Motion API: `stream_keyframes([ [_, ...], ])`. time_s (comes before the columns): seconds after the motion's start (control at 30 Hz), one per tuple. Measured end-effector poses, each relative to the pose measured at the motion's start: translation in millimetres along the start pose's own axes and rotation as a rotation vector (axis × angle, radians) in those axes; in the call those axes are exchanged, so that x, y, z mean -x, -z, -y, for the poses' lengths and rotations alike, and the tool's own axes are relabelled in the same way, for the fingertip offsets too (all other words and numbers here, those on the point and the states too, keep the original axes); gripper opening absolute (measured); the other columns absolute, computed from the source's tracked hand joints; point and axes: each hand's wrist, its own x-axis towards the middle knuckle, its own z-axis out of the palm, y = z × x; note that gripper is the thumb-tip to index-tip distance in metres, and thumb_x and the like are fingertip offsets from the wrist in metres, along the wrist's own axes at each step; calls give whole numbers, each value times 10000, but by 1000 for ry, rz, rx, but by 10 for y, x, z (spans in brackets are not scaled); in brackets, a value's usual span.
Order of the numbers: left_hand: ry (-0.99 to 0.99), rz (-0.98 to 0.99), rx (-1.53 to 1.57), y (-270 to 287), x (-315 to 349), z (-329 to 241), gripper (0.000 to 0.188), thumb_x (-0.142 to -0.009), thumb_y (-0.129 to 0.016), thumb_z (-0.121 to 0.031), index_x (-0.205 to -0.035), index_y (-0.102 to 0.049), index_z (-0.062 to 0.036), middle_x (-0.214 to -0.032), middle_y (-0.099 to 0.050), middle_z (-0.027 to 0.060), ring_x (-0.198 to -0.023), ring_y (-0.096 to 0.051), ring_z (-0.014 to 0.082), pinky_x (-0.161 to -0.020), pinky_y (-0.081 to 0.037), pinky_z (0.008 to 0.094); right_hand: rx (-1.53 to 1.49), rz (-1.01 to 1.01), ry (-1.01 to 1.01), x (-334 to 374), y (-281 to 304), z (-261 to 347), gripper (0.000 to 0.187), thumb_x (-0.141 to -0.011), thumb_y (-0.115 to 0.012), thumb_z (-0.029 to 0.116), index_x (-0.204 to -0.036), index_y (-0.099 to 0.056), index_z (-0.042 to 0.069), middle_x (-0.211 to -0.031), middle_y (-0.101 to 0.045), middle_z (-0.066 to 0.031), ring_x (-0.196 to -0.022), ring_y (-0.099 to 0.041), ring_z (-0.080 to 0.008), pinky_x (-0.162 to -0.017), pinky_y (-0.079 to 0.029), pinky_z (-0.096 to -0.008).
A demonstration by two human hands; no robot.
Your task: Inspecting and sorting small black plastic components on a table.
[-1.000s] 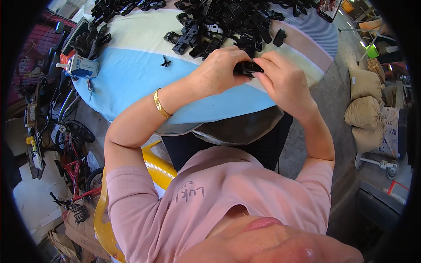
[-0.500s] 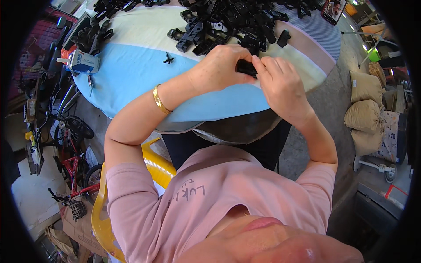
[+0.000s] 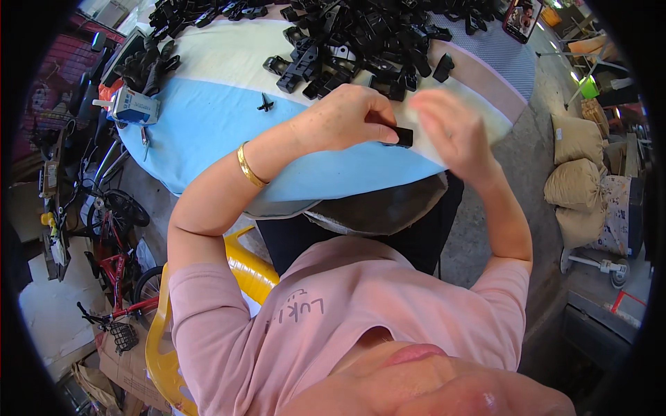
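Note:
Between the thumb and fingers of my left hand is a small black plastic part, its free end sticking out to the right. My right hand hovers just right of it, apart from the part and smeared by motion, so its fingers are unclear. Beyond both hands lies a big heap of black plastic parts on the cloth-covered table. One loose black piece rests right of the heap. A small black cross-shaped piece lies on the blue cloth to the left.
A blue-and-white box, dark gloves and a small metal tool lie at the table's left edge. A phone stands at the far right. Tan sacks are on the right, a red bicycle on the left.
My right hand has come away from the black part and moved slightly right. My left hand, still holding the part, has shifted a little nearer to me.

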Motion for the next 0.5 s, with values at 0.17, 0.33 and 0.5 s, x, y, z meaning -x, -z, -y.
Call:
stream_keyframes([
  [0.17,-5,-132,43,-47,-59,80,235,-717,-714,-166,-872,-644,-4,-805,-611,115,-740,-599,251,-693,-481,319,436,-153,93,-268,33,-161,357,-734,-508,-86,-1063,-590,26,-1039,-584,-92,-907,-550,-249,-778,-467,-308],
  [0.33,-339,-397,-578,-86,-109,162,311,-696,-684,-95,-995,-600,-70,-1003,-497,105,-928,-491,274,-799,-457,341,426,-56,157,-335,-39,-337,352,-714,-581,-37,-1055,-589,50,-1053,-589,-67,-893,-545,-239,-752,-466,-331],
  [0.5,-331,-485,-585,-116,-113,133,362,-676,-698,-53,-1018,-576,-55,-964,-506,103,-898,-499,258,-778,-463,329,390,-89,152,-294,21,-343,287,-730,-631,0,-1013,-585,18,-970,-623,-59,-818,-581,-179,-702,-476,-290],
])
